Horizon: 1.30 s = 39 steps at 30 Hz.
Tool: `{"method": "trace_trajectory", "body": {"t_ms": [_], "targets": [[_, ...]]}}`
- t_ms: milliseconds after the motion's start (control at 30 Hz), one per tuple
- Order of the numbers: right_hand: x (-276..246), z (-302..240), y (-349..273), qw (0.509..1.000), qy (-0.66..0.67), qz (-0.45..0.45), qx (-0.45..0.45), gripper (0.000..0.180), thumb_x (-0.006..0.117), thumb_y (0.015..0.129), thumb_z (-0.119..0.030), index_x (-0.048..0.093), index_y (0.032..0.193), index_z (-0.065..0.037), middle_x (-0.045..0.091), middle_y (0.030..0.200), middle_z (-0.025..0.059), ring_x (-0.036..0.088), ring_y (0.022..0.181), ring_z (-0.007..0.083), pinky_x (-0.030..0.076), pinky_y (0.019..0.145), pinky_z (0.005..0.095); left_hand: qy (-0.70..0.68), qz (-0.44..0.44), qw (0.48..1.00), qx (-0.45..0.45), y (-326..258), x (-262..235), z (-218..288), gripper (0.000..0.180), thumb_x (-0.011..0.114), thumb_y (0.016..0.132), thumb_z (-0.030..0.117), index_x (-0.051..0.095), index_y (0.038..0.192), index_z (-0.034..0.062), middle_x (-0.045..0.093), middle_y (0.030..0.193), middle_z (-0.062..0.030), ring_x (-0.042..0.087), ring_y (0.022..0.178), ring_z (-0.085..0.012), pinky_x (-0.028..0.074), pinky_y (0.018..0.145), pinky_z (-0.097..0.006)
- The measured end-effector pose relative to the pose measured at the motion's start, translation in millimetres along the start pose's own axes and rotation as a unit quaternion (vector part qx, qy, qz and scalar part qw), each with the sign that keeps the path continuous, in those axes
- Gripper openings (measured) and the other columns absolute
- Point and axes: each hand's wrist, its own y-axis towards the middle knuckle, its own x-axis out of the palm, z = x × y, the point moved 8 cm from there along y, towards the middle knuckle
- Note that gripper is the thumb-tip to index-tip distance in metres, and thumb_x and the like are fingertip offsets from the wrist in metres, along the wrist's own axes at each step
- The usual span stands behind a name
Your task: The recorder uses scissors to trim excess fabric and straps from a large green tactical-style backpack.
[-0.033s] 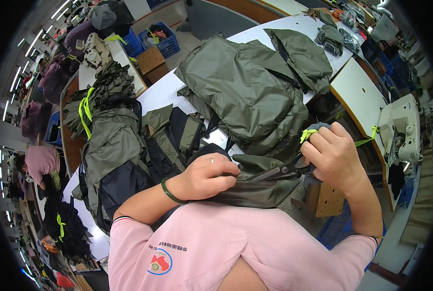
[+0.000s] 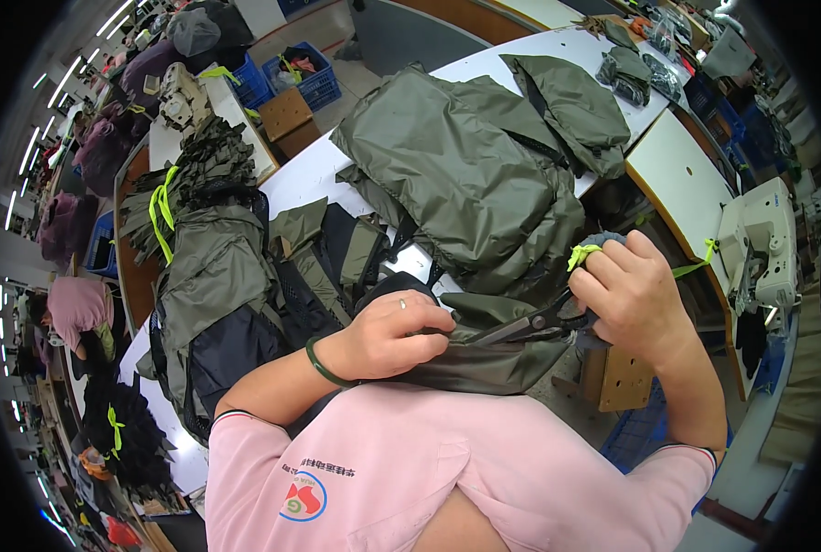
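My left hand (image 2: 396, 336) presses down on a folded olive-green fabric piece (image 2: 493, 366) held close to my chest; a green band circles that wrist. My right hand (image 2: 636, 294) grips black scissors (image 2: 530, 327) by cloth-wrapped handles, with the blades pointing left over the fabric's top edge, close to my left fingers. A neon yellow strap (image 2: 579, 254) sticks out above my right fingers.
A pile of olive-green bags (image 2: 465, 166) lies on the white table (image 2: 309, 175) ahead. More bags with black panels (image 2: 212, 285) are stacked at the left. A white sewing machine (image 2: 760, 248) stands at the right. Blue crates (image 2: 300, 78) and a cardboard box (image 2: 286, 112) sit beyond. Another person (image 2: 74, 308) works far left.
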Motion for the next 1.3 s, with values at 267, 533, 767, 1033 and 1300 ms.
{"method": "trace_trajectory", "body": {"t_ms": [267,533,767,1033,1300], "targets": [[0,-3,4,1.0,-0.003,-0.007,-0.007,0.007,0.06,0.071,-0.009,0.053,0.07,-0.011,0.049,0.067,0.0023,0.052,0.065,0.0187,0.038,0.062,0.0319,0.002,-0.001,1.0,0.006,3,-1,2,0.009,0.065,0.074,0.003,0.06,0.082,0.0029,0.06,0.093,-0.0093,0.06,0.075,-0.0245,0.052,0.068,-0.035],[3,10,-2,0.993,0.108,0.013,0.038,0.02,0.073,0.066,-0.009,0.055,0.074,-0.008,0.055,0.069,0.0027,0.054,0.063,0.0196,0.038,0.059,0.0329,-0.019,0.019,0.999,-0.041,-3,-1,-5,0.014,0.069,0.074,0.0,0.059,0.083,0.0035,0.061,0.091,-0.0088,0.06,0.075,-0.0238,0.052,0.068,-0.033],[93,-27,-17,0.698,0.645,-0.059,0.306,0.028,0.081,0.072,0.001,0.058,0.086,-0.005,0.062,0.082,0.0023,0.056,0.074,0.0091,0.046,0.068,0.024,-0.367,-0.035,0.838,-0.402,-23,27,-59,0.02,0.076,0.082,0.006,0.06,0.092,0.0041,0.061,0.093,-0.001,0.057,0.084,-0.0078,0.048,0.076,-0.025],[113,-22,-15,0.593,0.715,-0.063,0.364,0.026,0.081,0.073,-0.002,0.058,0.086,-0.004,0.061,0.083,0.0035,0.06,0.08,0.0123,0.048,0.074,0.0266,-0.574,-0.002,0.644,-0.505,-49,48,-61,0.029,0.077,0.079,0.001,0.062,0.104,0.0026,0.063,0.101,-0.0006,0.059,0.094,-0.0095,0.048,0.086,-0.026],[103,2,-13,0.613,0.691,0.021,0.384,0.024,0.079,0.076,-0.003,0.057,0.086,-0.004,0.063,0.082,0.0025,0.058,0.076,0.0089,0.049,0.07,0.0254,-0.506,-0.089,0.756,-0.406,-31,75,-57,0.056,0.071,0.088,0.011,0.047,0.138,0.0022,0.057,0.132,-0.0065,0.051,0.116,-0.0122,0.04,0.103,-0.029]]}}
